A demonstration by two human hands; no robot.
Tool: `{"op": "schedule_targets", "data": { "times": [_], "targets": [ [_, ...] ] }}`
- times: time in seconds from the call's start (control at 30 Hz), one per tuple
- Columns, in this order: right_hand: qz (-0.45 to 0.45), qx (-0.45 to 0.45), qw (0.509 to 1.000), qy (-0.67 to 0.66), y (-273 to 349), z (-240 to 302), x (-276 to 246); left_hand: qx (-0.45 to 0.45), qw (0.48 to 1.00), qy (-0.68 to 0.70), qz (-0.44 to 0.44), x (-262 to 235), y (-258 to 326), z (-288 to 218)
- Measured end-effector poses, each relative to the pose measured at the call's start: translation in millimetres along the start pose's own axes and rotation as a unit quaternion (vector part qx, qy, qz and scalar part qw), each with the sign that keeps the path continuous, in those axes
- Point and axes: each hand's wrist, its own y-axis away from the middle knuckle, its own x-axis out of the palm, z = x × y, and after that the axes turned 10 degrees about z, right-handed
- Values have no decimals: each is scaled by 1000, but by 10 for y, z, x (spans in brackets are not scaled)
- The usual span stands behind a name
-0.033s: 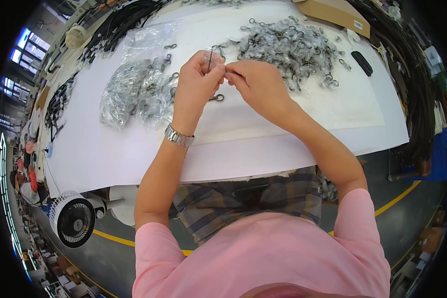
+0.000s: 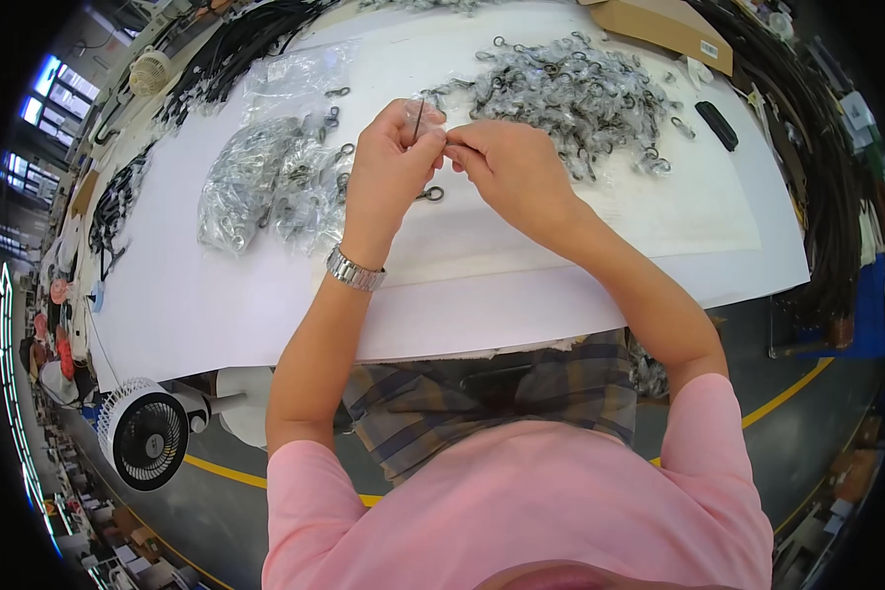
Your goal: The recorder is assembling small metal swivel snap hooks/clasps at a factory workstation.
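My left hand (image 2: 388, 162), with a metal watch at the wrist, is raised over the white-covered table (image 2: 462, 310). Its fingers are closed on a piece of clear plastic film (image 2: 429, 116), from which a thin dark strip (image 2: 419, 120) stands up. My right hand (image 2: 521, 172) meets it from the right, thumb and forefinger pinched at the same spot. What the right fingertips grip is too small to make out. Below the hands lies a dark metal ring fitting (image 2: 430, 194). Just behind the right hand spreads a heap of plastic-wrapped metal hooks (image 2: 570, 93).
Left of my hands lies a clear plastic bag (image 2: 251, 182) of metal fittings. Black straps (image 2: 228, 59) lie far left, and brown straps (image 2: 831, 216) hang on the right. A black oblong object (image 2: 716, 126) and a cardboard box (image 2: 659, 31) lie at right. A fan (image 2: 146, 435) stands lower left.
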Motion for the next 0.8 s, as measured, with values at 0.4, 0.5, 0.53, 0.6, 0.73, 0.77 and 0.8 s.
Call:
{"op": "schedule_targets", "data": {
  "times": [0.4, 0.5, 0.53, 0.6, 0.73, 0.77, 0.8],
  "targets": [
    [135, 71, 902, -405, -131, -99, -225, -34, 999, -9, 20, -469, -147, -34],
    [179, 106, 836, -508, -163, -187, -268, -20, 986, -81, 147, -476, -121, -117],
    [204, 140, 799, -547, -175, -213, -275, 10, 978, -70, 195, -467, -110, -150],
    [208, 154, 768, -586, -191, -285, -237, 13, 971, -97, 217, -419, -40, -259],
    [207, 177, 705, -655, -173, -299, -191, 5, 955, -104, 279, -425, 13, -264],
    [209, 177, 705, -655, -169, -295, -188, 4, 955, -103, 277, -418, 15, -262],
    [214, 175, 709, -648, -165, -291, -188, 2, 955, -104, 279, -395, 9, -263]
  ]
}}
